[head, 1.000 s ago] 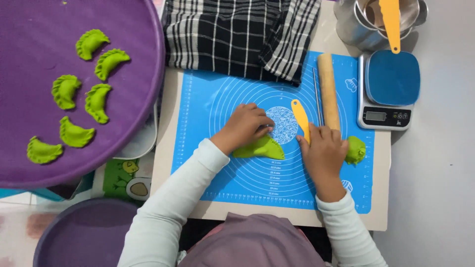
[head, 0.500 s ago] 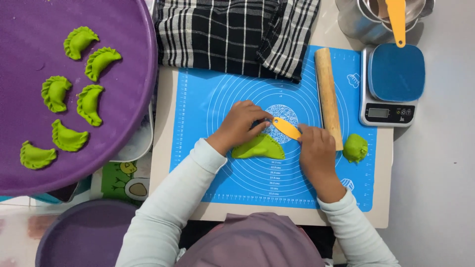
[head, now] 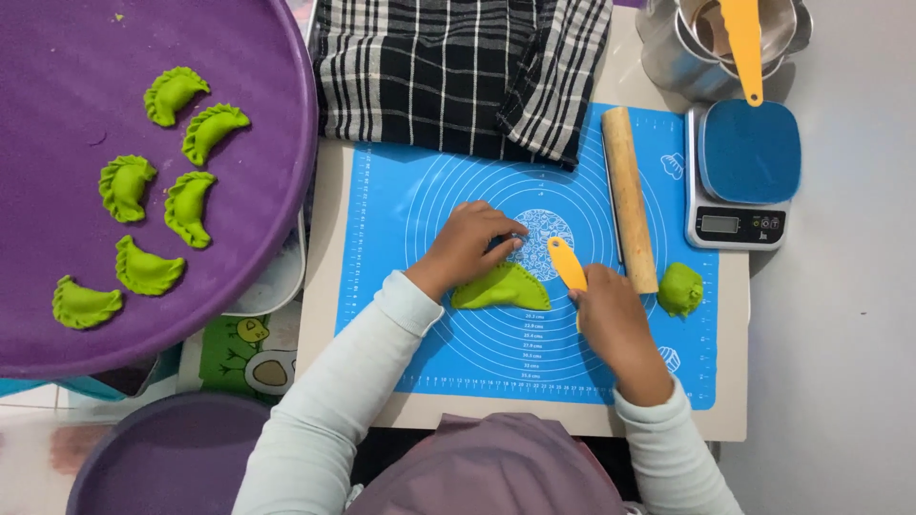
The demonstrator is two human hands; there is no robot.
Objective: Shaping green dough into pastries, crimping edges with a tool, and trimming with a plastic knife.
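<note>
Resting low in the frame's centre, the person's two pale sleeves (head: 324, 420) reach up onto a blue silicone mat (head: 401, 334) that covers a pale board (head: 420, 410), which gives a clean surface to work dough on. The left hand (head: 472, 243) lies with fingers curled down on the top edge of a folded green dough piece (head: 501, 288), pinning it flat on the mat just below centre. The right hand (head: 611, 319) is clenched around the handle of a small orange spatula (head: 566, 264), whose blade points up and left toward the fold, just beside the dough's right tip.

Just right of that hand a green dough ball (head: 680, 289) sits on the mat, close by as spare. A wooden rolling pin (head: 630, 195) lies upright along the mat's right side, out of the way yet near. Beyond it, at the right, stands a kitchen scale (head: 749, 176) with a blue top. At the upper edge, a black-and-white checked cloth (head: 458, 67) overlaps the mat, and steel bowls (head: 668, 52) hold a second orange spatula (head: 744, 43).

Filling the upper left, a purple tray (head: 57, 172) carries six crimped green dumplings (head: 189, 205), set apart so they do not touch.
</note>
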